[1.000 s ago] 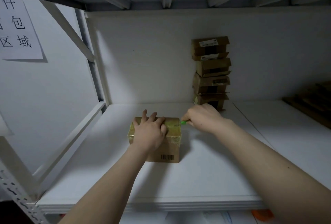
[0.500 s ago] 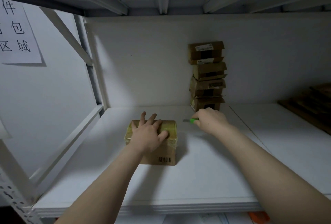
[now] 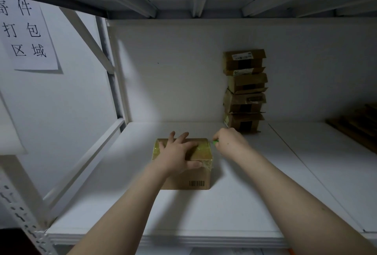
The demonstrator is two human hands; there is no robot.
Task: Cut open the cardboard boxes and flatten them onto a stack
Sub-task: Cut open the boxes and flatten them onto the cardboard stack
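Squarely on the white shelf sits a taped cardboard box, barcode facing forward. The left hand presses flat on its top, fingers spread. The right hand, fingers curled round a green cutter, is at the box's far right top corner. Other boxes stand stacked against the back wall.

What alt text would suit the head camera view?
A left hand presses down on a taped cardboard box on a white shelf; the right hand holds a green cutter at its far right corner. More boxes are stacked behind.
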